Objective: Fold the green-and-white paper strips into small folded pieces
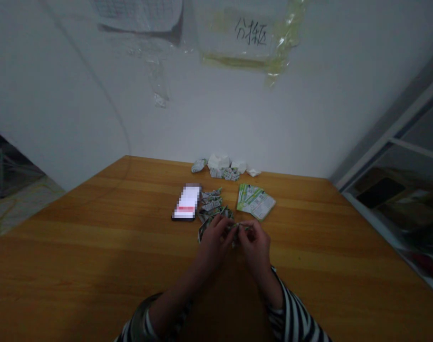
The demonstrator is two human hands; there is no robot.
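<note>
Here's where we're at: our left hand [214, 242] and right hand [254, 242] are close together just above the desk [95, 266], fingers pinching a small folded strip [240, 228] of green-and-white printed card between them. It's too small and too dark to make out the exact fold. The strip is right at our fingertips, a little in from the front of the pile.

Just ahead of our hands sits a loose pile of folded pieces [211, 206], which looks like the bulk of what's been worked so far. To the right of that are the flat cards [255, 202], a small fanned stack that looks unfolded, so there's a fair bit left there. Further back, near the wall edge of the desk, is a heap of white pieces [220, 164], with some printed bits mixed in.

A phone [186, 203] lies screen-up left of the pile. Our striped sleeves [295, 318] show at the bottom, and a taped-up sign [250, 33] with handwritten characters hangs on the wall.
</note>
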